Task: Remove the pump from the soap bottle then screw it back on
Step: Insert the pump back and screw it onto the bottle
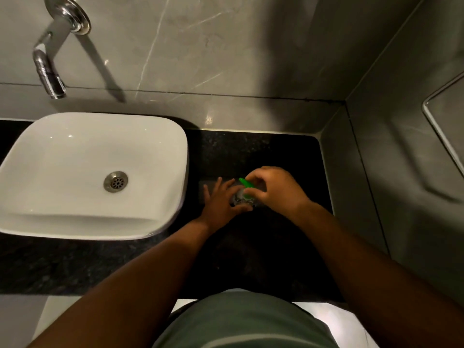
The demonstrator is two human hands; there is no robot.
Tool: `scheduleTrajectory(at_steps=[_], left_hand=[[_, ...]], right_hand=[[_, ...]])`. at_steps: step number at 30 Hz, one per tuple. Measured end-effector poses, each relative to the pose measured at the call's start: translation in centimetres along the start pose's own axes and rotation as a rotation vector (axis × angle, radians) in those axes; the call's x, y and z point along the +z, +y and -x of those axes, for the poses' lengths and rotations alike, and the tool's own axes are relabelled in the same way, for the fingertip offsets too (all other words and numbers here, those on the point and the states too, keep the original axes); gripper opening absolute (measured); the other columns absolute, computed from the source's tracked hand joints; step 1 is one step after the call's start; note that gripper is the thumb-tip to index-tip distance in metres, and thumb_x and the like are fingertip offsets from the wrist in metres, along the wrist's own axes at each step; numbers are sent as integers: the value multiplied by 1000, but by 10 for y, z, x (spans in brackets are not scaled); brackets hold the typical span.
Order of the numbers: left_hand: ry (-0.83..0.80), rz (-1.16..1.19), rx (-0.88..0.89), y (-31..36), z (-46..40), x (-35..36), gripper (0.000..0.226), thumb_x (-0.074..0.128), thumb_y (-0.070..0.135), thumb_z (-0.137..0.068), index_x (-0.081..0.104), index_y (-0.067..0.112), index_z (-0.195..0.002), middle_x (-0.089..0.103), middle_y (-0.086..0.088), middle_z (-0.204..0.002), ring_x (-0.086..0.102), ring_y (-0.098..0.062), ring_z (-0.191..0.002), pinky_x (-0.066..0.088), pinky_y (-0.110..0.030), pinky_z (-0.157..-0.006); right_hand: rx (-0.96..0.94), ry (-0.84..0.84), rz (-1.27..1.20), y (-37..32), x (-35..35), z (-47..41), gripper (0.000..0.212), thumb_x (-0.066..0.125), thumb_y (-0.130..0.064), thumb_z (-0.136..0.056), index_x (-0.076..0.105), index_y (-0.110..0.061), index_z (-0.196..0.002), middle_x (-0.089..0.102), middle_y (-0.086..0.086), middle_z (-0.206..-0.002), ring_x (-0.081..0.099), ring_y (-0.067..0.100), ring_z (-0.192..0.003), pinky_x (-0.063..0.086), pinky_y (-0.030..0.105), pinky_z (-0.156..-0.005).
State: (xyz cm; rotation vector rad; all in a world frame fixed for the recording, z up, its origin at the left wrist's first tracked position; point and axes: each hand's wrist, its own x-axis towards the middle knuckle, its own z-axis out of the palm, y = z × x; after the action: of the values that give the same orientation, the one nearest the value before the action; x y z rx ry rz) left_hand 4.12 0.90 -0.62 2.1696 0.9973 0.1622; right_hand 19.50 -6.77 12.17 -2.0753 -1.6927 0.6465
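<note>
A clear soap bottle stands on the black granite counter, right of the sink. Its green pump sits on top, nozzle pointing up-left. My left hand wraps the bottle's left side, fingers spread around it. My right hand comes over from the right, with its fingertips pinching the green pump head and collar. Most of the bottle's body is hidden between the two hands.
A white basin with a metal drain sits at the left, close to my left hand. A chrome wall tap hangs above it. Grey tiled walls close the counter at the back and right.
</note>
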Motion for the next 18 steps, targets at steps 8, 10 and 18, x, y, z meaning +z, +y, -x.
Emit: scheduleTrajectory(at_steps=[8, 10, 18], left_hand=[[-10, -17, 13, -4, -3, 0, 77, 64, 69, -70, 42, 39, -138, 33, 2, -153, 3, -25, -145, -15, -60, -108], [-2, -11, 19, -4, -3, 0, 76, 63, 69, -70, 43, 40, -137, 34, 2, -152, 4, -25, -145, -15, -61, -107], [7, 20, 4, -2, -2, 0, 68, 64, 67, -71, 46, 43, -132, 36, 5, -150, 5, -23, -145, -18, -58, -106]], right_hand=[[-229, -445, 421, -22, -33, -27, 24, 65, -28, -83, 70, -32, -106, 61, -1, -112, 61, 22, -101, 50, 42, -89], [-311, -516, 511, -24, -36, -31, 24, 67, -28, -81, 71, -31, -105, 62, -2, -110, 62, 21, -98, 53, 42, -87], [-509, -604, 631, -22, -42, -41, 27, 66, -30, -82, 68, -32, -109, 60, 0, -115, 58, 23, -103, 51, 42, -86]])
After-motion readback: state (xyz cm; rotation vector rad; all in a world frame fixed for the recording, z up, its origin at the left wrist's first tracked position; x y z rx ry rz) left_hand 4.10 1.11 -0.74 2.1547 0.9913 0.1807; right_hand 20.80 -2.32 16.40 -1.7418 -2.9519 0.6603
